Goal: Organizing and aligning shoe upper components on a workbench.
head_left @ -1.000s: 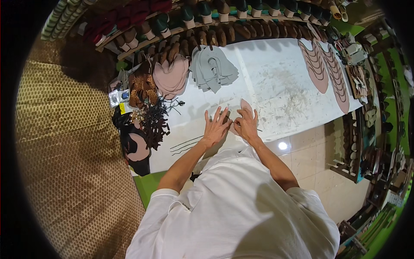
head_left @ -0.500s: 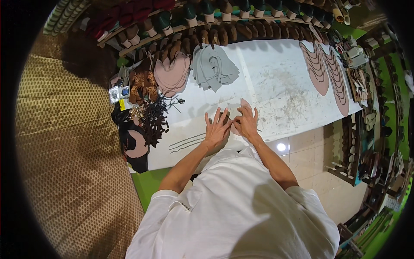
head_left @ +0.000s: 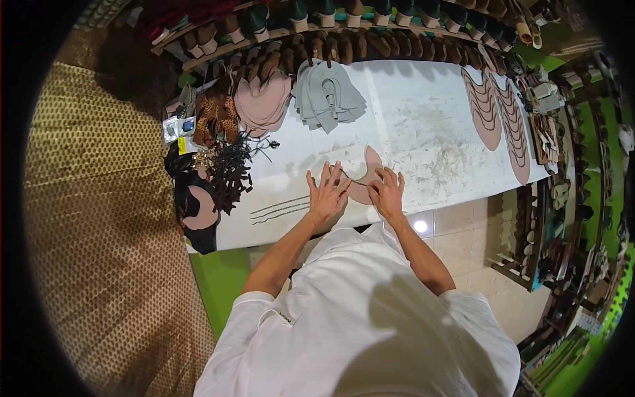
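A curved pink shoe-upper piece lies flat near the front edge of the white table, with a thin dark strip along its inner curve. My left hand rests on its left end with fingers spread; the part beneath is hidden. On the piece's right side, my right hand touches down with fingertips bent and apart. Left of my hands, several dark narrow strips are laid side by side on the tabletop.
Stacks of pink pieces and grey pieces sit at the table's back left, beside a dark tangle of strips. Two pink pieces with wavy dark strips lie at the far right. Shoes fill a rack behind.
My right hand has come out of a pinch, moved slightly right and spread its fingers on the piece. More of the pink piece and its dark strip now shows between my hands.
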Motion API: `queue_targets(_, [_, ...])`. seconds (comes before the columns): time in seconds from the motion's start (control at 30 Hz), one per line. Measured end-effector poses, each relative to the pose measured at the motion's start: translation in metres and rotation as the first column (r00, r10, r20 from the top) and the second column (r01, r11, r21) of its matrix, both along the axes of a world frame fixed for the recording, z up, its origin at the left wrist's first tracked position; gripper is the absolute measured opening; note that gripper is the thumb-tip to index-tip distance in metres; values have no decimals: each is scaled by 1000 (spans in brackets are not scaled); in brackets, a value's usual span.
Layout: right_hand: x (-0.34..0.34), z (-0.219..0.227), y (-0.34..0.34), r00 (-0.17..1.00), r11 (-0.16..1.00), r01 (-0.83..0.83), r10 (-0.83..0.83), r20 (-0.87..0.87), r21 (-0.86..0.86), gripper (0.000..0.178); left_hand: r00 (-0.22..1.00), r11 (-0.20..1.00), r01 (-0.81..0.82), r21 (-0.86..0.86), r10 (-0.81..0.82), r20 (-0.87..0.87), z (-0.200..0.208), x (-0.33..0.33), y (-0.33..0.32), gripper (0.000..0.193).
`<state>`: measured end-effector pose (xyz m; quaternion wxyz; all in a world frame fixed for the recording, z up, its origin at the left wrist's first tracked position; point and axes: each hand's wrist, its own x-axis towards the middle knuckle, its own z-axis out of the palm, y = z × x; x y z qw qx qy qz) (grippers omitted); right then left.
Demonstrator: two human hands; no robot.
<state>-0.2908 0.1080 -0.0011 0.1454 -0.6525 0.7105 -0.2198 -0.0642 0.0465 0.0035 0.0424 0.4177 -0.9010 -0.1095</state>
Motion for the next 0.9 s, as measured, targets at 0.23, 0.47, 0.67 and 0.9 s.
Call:
queue_targets(0.23, [-9, 11, -21, 990, 993, -116, 115, -77, -20, 13, 995, 1000, -16, 14, 17, -95, 1, -1, 1, 44])
queue_targets(0.47, [-19, 8, -35, 976, 980, -197, 197, -98, 7, 12, 997, 999, 27, 29, -25, -69, 15, -10, -8, 37])
queue_targets(0.67, [-31, 7, -46, 957, 958, -285, 285, -55, 16, 11, 999, 1000, -5, -10, 5, -41, 9, -18, 0, 34])
queue_targets(0.9, [-42, -4, -58, 905, 906, -422, 423, -45, 32, 13, 981, 976, -191, 99, 188, 41, 13, -29, 13, 44])
